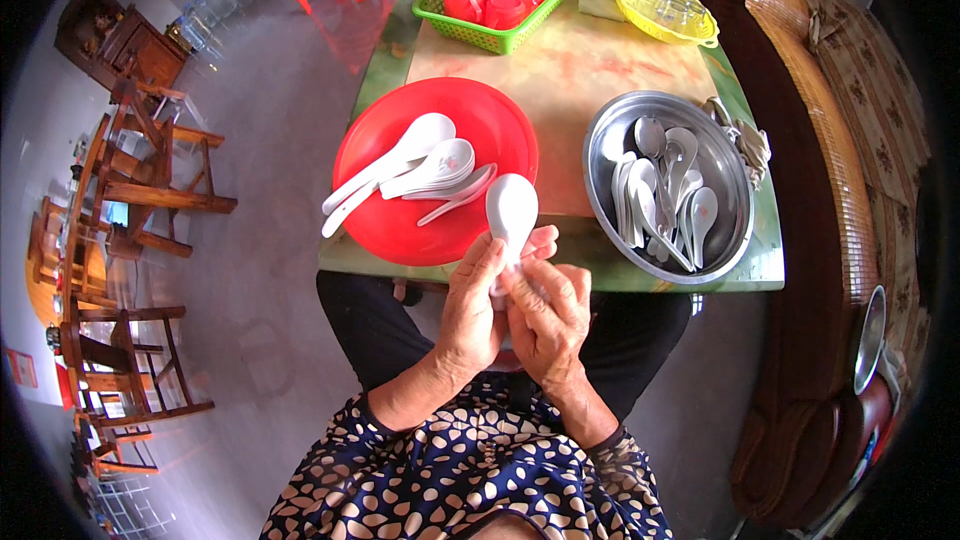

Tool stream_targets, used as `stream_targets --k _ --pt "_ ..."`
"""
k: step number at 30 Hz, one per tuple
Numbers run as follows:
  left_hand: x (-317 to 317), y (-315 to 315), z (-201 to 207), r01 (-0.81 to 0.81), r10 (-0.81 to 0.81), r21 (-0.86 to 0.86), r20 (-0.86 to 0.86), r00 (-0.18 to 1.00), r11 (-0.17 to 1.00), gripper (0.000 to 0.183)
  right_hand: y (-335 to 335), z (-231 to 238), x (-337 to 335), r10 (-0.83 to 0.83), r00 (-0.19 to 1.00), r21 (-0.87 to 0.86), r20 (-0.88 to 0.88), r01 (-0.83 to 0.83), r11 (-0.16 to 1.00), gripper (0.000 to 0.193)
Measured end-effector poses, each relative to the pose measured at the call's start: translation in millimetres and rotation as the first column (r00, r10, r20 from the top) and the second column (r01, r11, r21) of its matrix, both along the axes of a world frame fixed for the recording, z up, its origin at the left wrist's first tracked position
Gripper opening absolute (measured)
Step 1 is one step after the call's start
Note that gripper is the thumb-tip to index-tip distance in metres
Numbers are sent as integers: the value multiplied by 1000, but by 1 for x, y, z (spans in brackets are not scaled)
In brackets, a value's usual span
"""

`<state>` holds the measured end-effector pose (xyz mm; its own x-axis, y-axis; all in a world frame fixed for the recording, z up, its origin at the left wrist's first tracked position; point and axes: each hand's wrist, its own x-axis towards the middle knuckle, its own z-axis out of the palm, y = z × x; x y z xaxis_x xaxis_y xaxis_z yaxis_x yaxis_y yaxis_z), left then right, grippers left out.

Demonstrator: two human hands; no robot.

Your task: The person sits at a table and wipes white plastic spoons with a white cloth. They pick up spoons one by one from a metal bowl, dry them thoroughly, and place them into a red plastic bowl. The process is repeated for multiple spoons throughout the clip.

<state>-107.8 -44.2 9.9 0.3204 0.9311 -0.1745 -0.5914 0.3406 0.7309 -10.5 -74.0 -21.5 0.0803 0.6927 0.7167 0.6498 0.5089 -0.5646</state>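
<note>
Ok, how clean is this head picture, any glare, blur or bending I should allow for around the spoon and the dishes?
Head view: strong fisheye, so the table edge bows and the corners go black; the white spoon held in both hands is bright but sharp; soft glare on the metal bowl's rim and on the shiny floor at left; the chairs near the rim look stretched and slightly soft.

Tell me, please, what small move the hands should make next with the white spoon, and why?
Probably lay the white spoon on the red plate. Both the left hand and the right hand hold its handle, with the bowl raised just beside that plate, where a few white spoons already lie. The metal basin on the right holds many more.
</note>
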Motion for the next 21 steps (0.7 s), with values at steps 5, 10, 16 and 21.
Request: stream_targets --k 5,10,16,21 --pt "-2 -5 -15 2 54 -237 231 971 971 38 16 9 5 -72 997 4 2 72 997 38" --pt "-1 -4 -19 20 -20 5 118 993 1000 35 23 10 15 -45 997 -53 -70 41 998 39" --pt "-7 -1 -25 100 -84 157 -101 991 983 34 20 11 36 121 986 -89 -114 -132 987 43" --pt "-10 -3 -16 182 -77 256 -372 925 950 29 23 20 42 149 988 -22 35 -148 989 41"
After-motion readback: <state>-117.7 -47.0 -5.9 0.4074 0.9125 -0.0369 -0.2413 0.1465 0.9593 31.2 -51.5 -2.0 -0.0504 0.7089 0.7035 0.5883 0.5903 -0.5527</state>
